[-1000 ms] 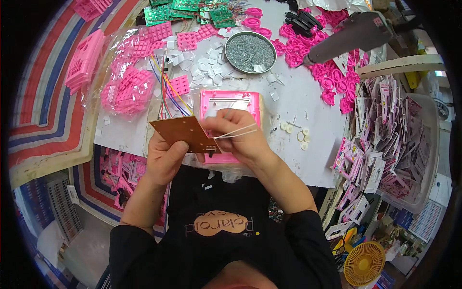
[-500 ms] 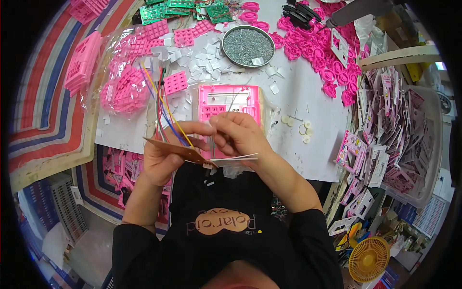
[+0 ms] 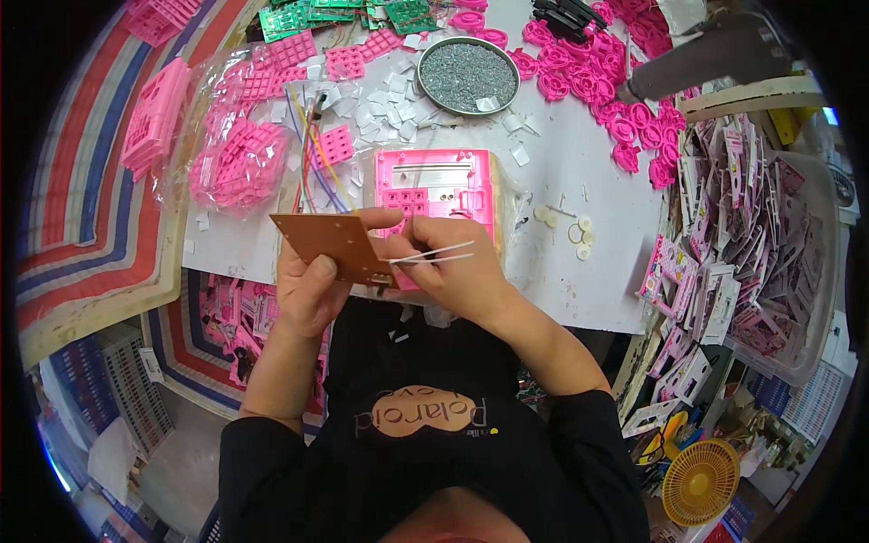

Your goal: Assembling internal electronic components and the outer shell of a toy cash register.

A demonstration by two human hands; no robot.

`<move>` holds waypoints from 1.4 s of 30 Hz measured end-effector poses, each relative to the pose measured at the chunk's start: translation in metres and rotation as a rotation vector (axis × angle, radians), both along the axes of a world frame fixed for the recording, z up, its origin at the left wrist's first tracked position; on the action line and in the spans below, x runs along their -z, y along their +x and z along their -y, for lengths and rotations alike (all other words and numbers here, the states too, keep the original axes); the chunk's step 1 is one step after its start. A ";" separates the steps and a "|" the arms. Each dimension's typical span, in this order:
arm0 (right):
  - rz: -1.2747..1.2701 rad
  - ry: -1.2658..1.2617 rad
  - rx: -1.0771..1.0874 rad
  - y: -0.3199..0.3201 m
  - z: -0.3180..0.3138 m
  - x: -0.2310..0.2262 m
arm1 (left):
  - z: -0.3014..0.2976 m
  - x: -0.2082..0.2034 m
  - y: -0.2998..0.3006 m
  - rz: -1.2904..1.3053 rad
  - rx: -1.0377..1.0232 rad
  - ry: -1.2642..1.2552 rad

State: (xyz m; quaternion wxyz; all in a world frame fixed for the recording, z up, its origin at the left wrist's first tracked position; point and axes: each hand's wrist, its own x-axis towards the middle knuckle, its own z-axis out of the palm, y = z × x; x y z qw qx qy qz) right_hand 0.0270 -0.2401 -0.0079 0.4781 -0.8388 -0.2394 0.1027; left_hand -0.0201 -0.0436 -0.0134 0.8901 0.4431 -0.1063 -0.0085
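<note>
My left hand (image 3: 310, 290) grips a brown circuit board (image 3: 328, 249), thumb on its plain face and fingers behind. A bundle of coloured wires (image 3: 319, 149) rises from behind the board's top edge. At the board's right side my right hand (image 3: 457, 267) is closed, fingertips pinched together; what they hold is hidden. Two thin white strips (image 3: 434, 257) run from beside the board's edge across those fingers. Beyond the hands lies a pink plastic housing (image 3: 434, 172) with square key openings, its near part covered by my right hand.
A round tin of small metal parts (image 3: 469, 77) stands at the back, beside scattered white pieces (image 3: 389, 109). Pink rings (image 3: 625, 131) heap on the right under a dark-grey tool (image 3: 706, 59). Bagged pink keypads (image 3: 240, 167) lie left; a clear bin (image 3: 797, 353) holds printed panels.
The board has tilted up so that its brown face shows more. My right hand has come lower, against the board's edge, and the white strips now cross over its fingers. The grey tool swung inward.
</note>
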 end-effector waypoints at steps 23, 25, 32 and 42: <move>0.045 -0.141 -0.384 -0.002 0.112 -0.057 | 0.008 -0.029 -0.024 -0.035 0.277 0.812; 0.016 0.031 -0.512 0.010 0.079 -0.042 | 0.014 -0.028 -0.024 0.044 0.252 0.838; -0.135 0.005 -0.393 0.042 0.051 -0.008 | 0.019 -0.003 -0.060 -0.514 0.313 0.245; -0.297 -0.053 -0.325 0.085 0.018 0.004 | 0.013 -0.015 -0.066 -0.267 0.212 0.671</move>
